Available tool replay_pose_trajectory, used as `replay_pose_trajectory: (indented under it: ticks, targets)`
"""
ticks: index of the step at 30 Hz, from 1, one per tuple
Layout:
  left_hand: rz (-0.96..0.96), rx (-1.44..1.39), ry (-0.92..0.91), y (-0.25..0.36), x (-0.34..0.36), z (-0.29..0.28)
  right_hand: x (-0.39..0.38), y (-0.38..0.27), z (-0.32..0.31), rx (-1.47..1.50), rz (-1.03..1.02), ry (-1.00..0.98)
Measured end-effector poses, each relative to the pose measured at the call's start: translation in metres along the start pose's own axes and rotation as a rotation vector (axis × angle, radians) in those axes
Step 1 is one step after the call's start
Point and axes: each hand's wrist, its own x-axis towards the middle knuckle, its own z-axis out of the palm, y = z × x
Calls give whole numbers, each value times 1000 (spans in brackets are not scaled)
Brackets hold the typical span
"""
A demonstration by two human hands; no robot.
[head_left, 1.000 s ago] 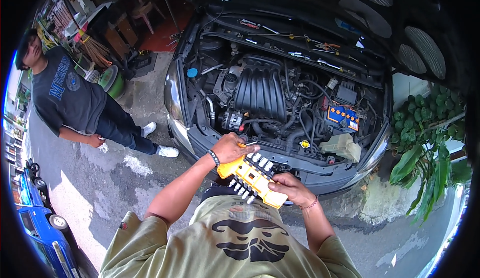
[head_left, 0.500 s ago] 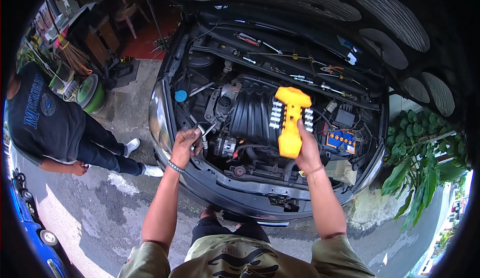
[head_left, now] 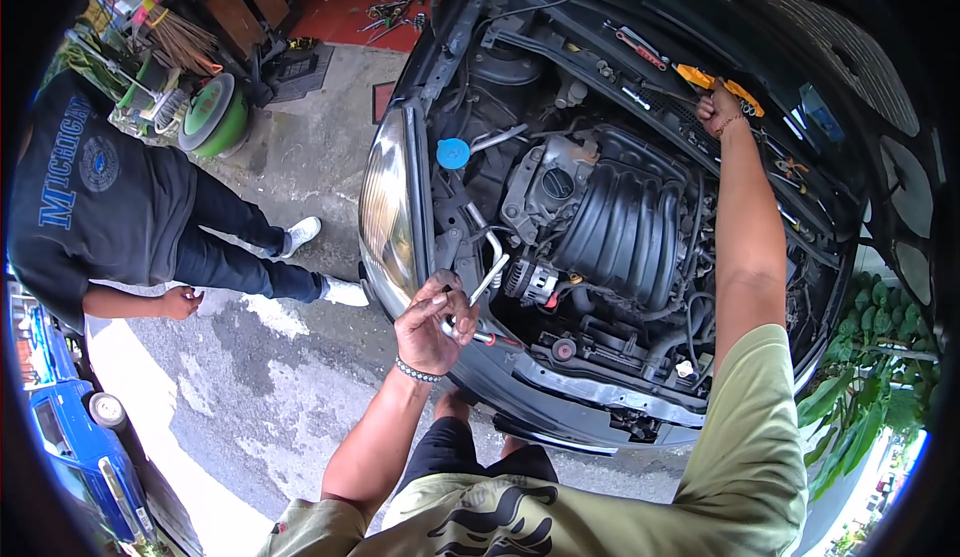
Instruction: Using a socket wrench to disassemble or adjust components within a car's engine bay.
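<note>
My left hand (head_left: 435,327) is raised over the car's front edge. Its fingers are curled round a silver metal hand tool (head_left: 490,279), whose straight rod sticks out toward the engine; the fingers hide the rest, so its exact kind is unclear. My right arm stretches far forward to the base of the windshield. There my right hand (head_left: 720,110) grips a yellow socket-and-bit holder (head_left: 742,98), lying low among the tools along the cowl. Below and between my hands is the engine with its black ribbed cover (head_left: 620,227).
A red tool (head_left: 640,47) and a silver socket piece (head_left: 636,98) lie on the cowl, with pliers (head_left: 790,168) farther right. A blue reservoir cap (head_left: 453,153) is near the headlight. The raised hood hangs overhead. A person (head_left: 110,187) stands at left; more tools (head_left: 395,15) lie on red flooring.
My right hand has carried the yellow holder from above the engine forward to the cowl. My left hand, still holding the silver tool, has come back toward the bumper. The view has turned.
</note>
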Motion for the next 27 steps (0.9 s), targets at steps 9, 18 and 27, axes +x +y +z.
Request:
replay_pose_trajectory:
  ticks: [9, 18, 27]
  targets:
    - [-19, -64, -192, 4, 9, 17, -96, 19, -22, -437, -157, -110]
    - [-199, 612, -127, -20, -57, 99, -390, 193, -87, -481, -496, -631]
    - [-75, 1192, -120, -78, -189, 169, -518, 244, -191, -130, -537, -589]
